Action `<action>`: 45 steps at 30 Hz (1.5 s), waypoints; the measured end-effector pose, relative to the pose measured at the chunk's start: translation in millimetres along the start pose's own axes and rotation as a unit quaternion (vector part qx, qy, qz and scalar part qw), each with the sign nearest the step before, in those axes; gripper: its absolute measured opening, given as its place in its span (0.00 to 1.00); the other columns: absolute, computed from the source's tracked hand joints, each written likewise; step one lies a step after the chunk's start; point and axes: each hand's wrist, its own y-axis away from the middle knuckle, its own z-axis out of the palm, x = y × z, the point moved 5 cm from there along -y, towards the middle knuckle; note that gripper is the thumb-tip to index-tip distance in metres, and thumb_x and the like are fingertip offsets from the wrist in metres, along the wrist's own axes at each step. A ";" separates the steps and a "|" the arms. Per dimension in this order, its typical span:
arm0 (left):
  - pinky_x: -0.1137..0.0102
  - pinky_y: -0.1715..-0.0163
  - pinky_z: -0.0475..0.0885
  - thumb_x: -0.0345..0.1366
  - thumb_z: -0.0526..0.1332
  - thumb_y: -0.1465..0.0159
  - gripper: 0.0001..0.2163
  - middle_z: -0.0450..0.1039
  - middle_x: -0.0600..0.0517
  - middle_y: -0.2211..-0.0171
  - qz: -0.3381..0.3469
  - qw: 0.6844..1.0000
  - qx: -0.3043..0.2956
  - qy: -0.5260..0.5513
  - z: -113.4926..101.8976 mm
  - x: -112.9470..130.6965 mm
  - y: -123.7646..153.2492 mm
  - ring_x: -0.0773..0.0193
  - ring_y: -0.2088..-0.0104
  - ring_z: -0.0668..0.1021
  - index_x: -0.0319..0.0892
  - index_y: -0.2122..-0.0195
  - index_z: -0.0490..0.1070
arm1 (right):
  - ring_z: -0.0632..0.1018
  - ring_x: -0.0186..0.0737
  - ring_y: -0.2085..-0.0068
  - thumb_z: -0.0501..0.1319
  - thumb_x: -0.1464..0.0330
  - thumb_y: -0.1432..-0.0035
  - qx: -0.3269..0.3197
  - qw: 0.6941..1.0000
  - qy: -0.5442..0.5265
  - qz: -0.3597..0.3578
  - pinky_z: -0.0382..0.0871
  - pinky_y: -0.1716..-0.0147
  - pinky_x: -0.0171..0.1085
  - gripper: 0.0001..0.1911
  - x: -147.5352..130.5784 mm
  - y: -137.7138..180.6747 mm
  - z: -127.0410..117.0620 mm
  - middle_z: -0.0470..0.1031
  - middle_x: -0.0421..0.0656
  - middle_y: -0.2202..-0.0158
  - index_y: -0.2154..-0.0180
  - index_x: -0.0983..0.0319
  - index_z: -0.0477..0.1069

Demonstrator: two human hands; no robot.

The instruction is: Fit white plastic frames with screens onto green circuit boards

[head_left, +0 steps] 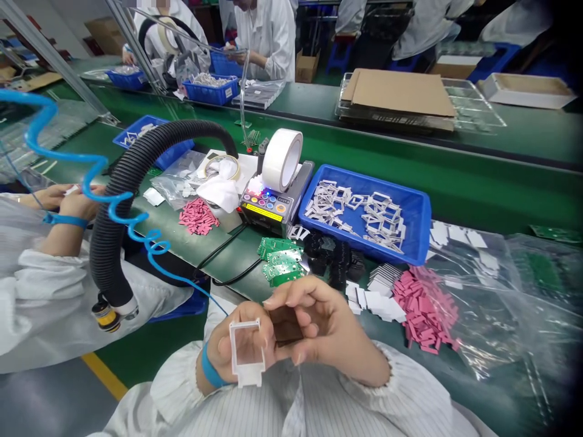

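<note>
Whitish plastic frame [246, 352] is what the left hand [223, 349] has hold of, pinched upright between thumb and fingers, with a blue wrist strap [210, 367] around that wrist. Right hand [332, 321] is closed up too, its fingertips [296, 297] pinching a dark brown square piece [286, 325] just beside the frame. Can't tell if the piece actually touches the frame from this angle. The 2 hands are close together, held over the edge of a green bench [478, 188].

Nearest stuff on the bench: a small group of green circuit boards [280, 261], a heap of black moulded parts [332, 258], a stack of white pads [380, 303], and pink strips [426, 309] partly on a clear plastic bag [483, 273]. Past those there's a blue tray [412, 209] full of more white frames, plus a tape dispenser [263, 209] with a white tape roll [282, 161] on top. Over to the left are another pink pile [198, 217], a black corrugated hose [109, 224] and a coiled blue air line [59, 139]. A co-worker's hand [75, 206], also strapped in blue, is out past the hose.
</note>
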 end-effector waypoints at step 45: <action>0.61 0.54 0.64 0.48 0.70 0.53 0.16 0.66 0.45 0.56 0.087 0.947 -0.012 -0.308 7.1 26.8 2.4 0.52 0.54 0.70 0.47 0.65 0.80 | 0.68 0.37 0.64 0.55 0.73 0.39 0.098 0.816 0.552 -0.141 0.60 0.61 0.40 0.06 -32.4 5.8 -3.2 0.67 0.40 0.69 0.69 0.60 0.63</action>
